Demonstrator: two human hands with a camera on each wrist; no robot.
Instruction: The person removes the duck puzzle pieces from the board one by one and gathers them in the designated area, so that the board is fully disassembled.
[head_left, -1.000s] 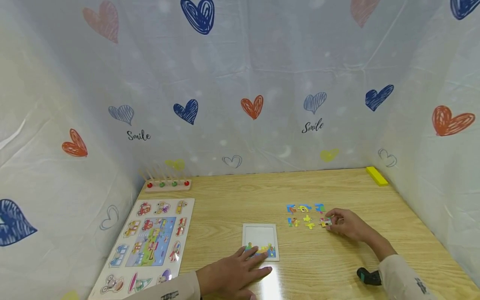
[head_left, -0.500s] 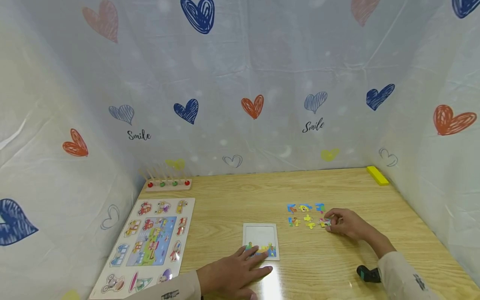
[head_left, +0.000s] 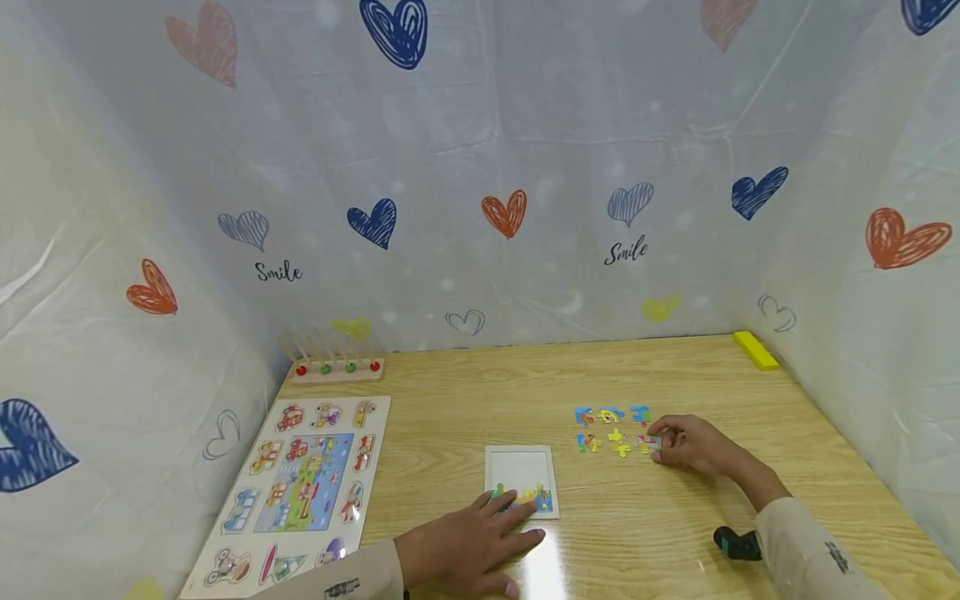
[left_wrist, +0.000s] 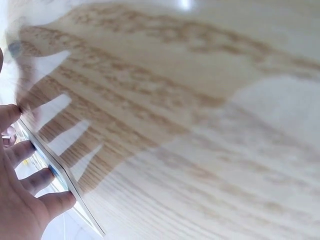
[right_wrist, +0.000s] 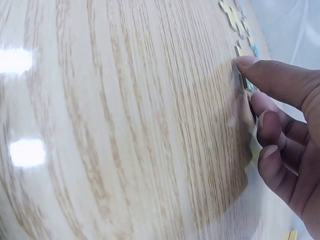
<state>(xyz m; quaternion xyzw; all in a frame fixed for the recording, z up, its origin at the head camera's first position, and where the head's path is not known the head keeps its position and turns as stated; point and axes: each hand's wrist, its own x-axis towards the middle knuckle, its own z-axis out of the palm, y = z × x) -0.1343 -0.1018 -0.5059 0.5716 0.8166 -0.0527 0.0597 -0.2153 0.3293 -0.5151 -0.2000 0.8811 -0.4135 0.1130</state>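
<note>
My right hand (head_left: 693,444) pinches a small colourful jigsaw piece (head_left: 646,444) between thumb and fingers at the right end of the near row of loose pieces. In the right wrist view, the thumb and index finger of the right hand (right_wrist: 287,115) are at that piece, low against the table and partly covering it. My left hand (head_left: 480,537) lies with spread fingers over the lower part of a white puzzle tray (head_left: 520,464). Fitted pieces (head_left: 542,497) fill the tray's bottom, partly hidden by the fingers. In the left wrist view, the fingertips rest on the tray's edge (left_wrist: 62,165).
Several loose jigsaw pieces (head_left: 618,443) lie in two rows right of the tray. A large vehicle puzzle board (head_left: 375,483) is at left, with a pegged bead stand (head_left: 337,375) behind. A yellow block (head_left: 754,351) sits far right; a black object (head_left: 735,545) is by the right sleeve.
The pinched jigsaw piece has shifted very slightly left under my right fingers. The left hand stays on the tray.
</note>
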